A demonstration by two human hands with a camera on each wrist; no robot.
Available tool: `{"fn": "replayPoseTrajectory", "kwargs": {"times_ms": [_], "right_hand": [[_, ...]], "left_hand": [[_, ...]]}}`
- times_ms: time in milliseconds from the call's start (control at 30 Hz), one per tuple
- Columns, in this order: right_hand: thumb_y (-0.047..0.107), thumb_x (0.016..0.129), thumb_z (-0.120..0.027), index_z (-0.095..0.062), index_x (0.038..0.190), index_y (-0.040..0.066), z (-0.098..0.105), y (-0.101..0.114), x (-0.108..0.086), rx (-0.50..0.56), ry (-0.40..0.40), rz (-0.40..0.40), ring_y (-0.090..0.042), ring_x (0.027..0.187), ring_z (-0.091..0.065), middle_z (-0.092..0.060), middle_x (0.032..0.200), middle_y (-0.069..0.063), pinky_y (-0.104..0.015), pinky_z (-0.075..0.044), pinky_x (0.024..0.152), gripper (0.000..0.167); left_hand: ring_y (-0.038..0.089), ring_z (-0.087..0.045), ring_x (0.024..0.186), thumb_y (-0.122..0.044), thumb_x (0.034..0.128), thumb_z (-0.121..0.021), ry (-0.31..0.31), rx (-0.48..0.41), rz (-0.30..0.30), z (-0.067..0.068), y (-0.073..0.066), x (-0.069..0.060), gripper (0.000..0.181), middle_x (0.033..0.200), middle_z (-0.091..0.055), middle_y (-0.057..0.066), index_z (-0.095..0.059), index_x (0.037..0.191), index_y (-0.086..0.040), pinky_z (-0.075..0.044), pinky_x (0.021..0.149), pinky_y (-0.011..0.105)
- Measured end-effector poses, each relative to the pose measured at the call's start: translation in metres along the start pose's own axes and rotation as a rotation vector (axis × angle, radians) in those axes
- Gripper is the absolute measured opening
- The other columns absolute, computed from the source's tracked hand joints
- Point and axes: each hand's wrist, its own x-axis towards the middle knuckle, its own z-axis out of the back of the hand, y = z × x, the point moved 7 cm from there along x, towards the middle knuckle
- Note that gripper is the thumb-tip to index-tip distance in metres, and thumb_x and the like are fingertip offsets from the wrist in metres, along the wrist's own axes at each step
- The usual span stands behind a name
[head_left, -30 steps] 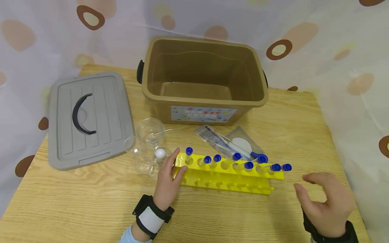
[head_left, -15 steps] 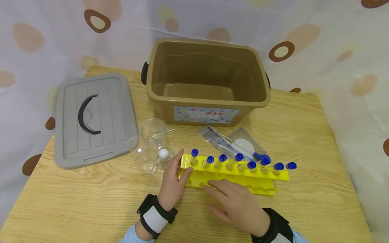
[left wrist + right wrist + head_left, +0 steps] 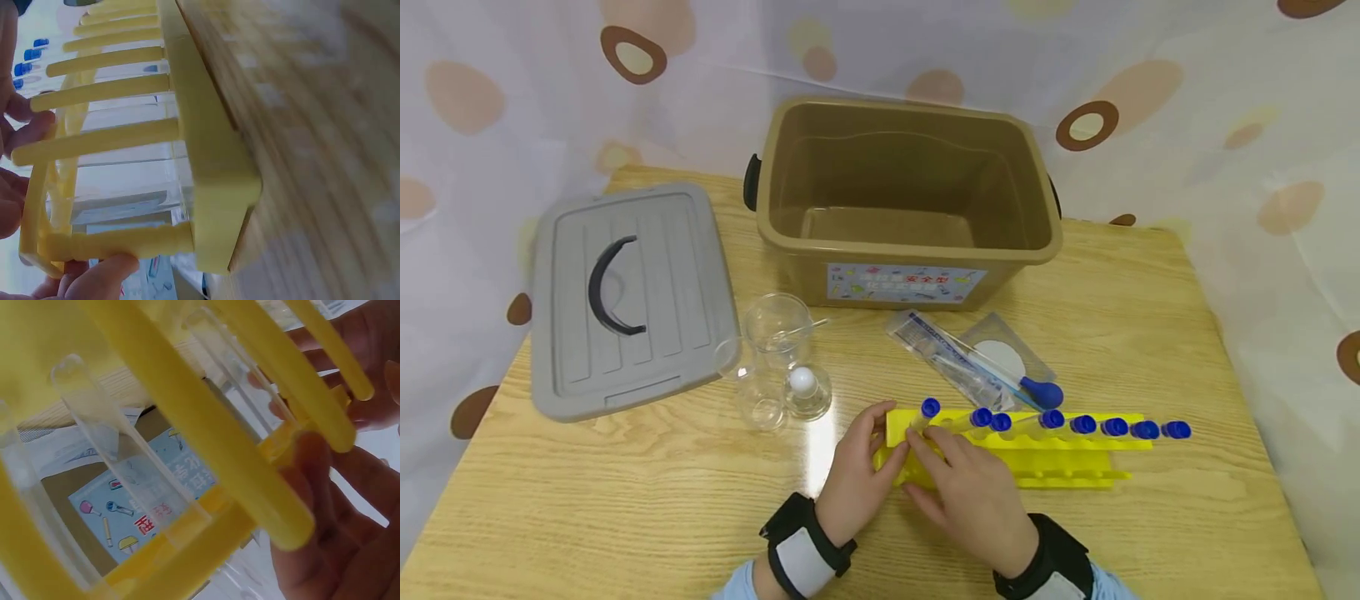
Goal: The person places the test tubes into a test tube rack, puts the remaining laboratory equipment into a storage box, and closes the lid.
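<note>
A yellow test tube rack point(image 3: 1067, 462) stands on the table, holding several clear test tubes with blue caps point(image 3: 1051, 419), some of them leaning. At its left end my left hand point(image 3: 857, 475) grips the upper rail and end post, as the left wrist view shows with a finger against the post point(image 3: 134, 247). Close beside it, my right hand point(image 3: 973, 492) holds the upper rail, its fingers near the leftmost tube. In the right wrist view, yellow pegs point(image 3: 206, 425) and a clear tube point(image 3: 119, 444) fill the foreground, and the right fingers are partly hidden.
An open brown bin point(image 3: 910, 254) stands behind the rack. Its grey lid point(image 3: 655, 333) lies at left. Glass beakers point(image 3: 775, 321) and a small jar with a white ball-shaped top point(image 3: 805, 387) sit left of the rack. Packets and a blue-bulb dropper point(image 3: 1041, 392) lie behind it.
My right hand has come in from the far right to the rack's left part. The rack, with the left hand on it, has shifted right, and its tubes lean differently.
</note>
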Motion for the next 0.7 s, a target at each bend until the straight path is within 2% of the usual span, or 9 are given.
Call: {"fn": "replayPoseTrajectory", "kwargs": {"times_ms": [167, 233, 333, 433, 467, 567, 700], "right_hand": [[0.04, 0.055, -0.088, -0.069, 0.09, 0.013, 0.004, -0.007, -0.004, -0.015, -0.054, -0.031, -0.009, 0.055, -0.057, -0.064, 0.084, -0.001, -0.019, -0.045, 0.046, 0.048], [0.041, 0.056, -0.087, -0.067, 0.086, 0.013, 0.006, -0.009, -0.007, -0.014, -0.07, -0.041, -0.008, 0.052, -0.054, -0.061, 0.081, -0.001, -0.018, -0.042, 0.044, 0.046], [0.049, 0.08, -0.069, -0.064, 0.08, 0.013, 0.009, -0.012, -0.011, -0.01, -0.104, -0.061, -0.008, 0.05, -0.051, -0.059, 0.075, 0.0, -0.018, -0.039, 0.042, 0.036], [0.052, 0.096, -0.038, -0.063, 0.074, 0.013, 0.013, -0.016, -0.016, -0.018, -0.143, -0.095, -0.008, 0.048, -0.048, -0.056, 0.071, 0.001, -0.019, -0.036, 0.041, 0.05], [0.051, 0.098, -0.028, -0.062, 0.073, 0.014, 0.015, -0.017, -0.017, -0.024, -0.151, -0.104, -0.008, 0.047, -0.047, -0.056, 0.07, 0.001, -0.019, -0.036, 0.041, 0.057], [0.056, 0.097, -0.024, -0.062, 0.071, 0.013, 0.019, -0.021, -0.022, -0.04, -0.168, -0.124, -0.008, 0.046, -0.045, -0.056, 0.068, 0.001, -0.019, -0.035, 0.04, 0.063], [0.064, 0.093, -0.024, -0.063, 0.069, 0.011, 0.023, -0.023, -0.029, -0.071, -0.177, -0.139, -0.009, 0.045, -0.044, -0.056, 0.067, 0.0, -0.02, -0.036, 0.041, 0.07]], "left_hand": [[0.029, -0.056, 0.112, -0.011, 0.0955, -0.051, 0.046, -0.01, 0.01, -0.009, -0.002, -0.004, 0.035, 0.116, -0.056, 0.017, -0.046, 0.126, 0.005, -0.049, 0.096, 0.038], [0.029, -0.057, 0.109, -0.011, 0.0963, -0.05, 0.052, -0.002, 0.011, -0.012, -0.004, -0.004, 0.032, 0.113, -0.057, 0.017, -0.049, 0.124, 0.004, -0.051, 0.093, 0.037], [0.028, -0.058, 0.106, -0.013, 0.0976, -0.048, 0.067, 0.002, 0.026, -0.015, -0.005, -0.005, 0.028, 0.109, -0.059, 0.015, -0.053, 0.121, 0.002, -0.053, 0.089, 0.033], [0.027, -0.061, 0.105, -0.016, 0.099, -0.046, 0.102, 0.008, 0.045, -0.02, -0.005, -0.004, 0.028, 0.109, -0.06, 0.015, -0.055, 0.119, -0.001, -0.053, 0.087, 0.03], [0.027, -0.061, 0.106, -0.017, 0.0993, -0.045, 0.114, 0.009, 0.047, -0.022, -0.005, -0.003, 0.027, 0.11, -0.061, 0.015, -0.056, 0.119, -0.001, -0.053, 0.087, 0.03], [0.024, -0.063, 0.103, -0.017, 0.0997, -0.044, 0.138, 0.025, 0.042, -0.026, -0.008, -0.003, 0.026, 0.112, -0.064, 0.015, -0.058, 0.117, -0.002, -0.054, 0.085, 0.027], [0.017, -0.065, 0.092, -0.016, 0.0998, -0.044, 0.163, 0.066, 0.028, -0.031, -0.012, -0.003, 0.025, 0.11, -0.067, 0.014, -0.061, 0.113, -0.004, -0.052, 0.075, 0.02]]}}
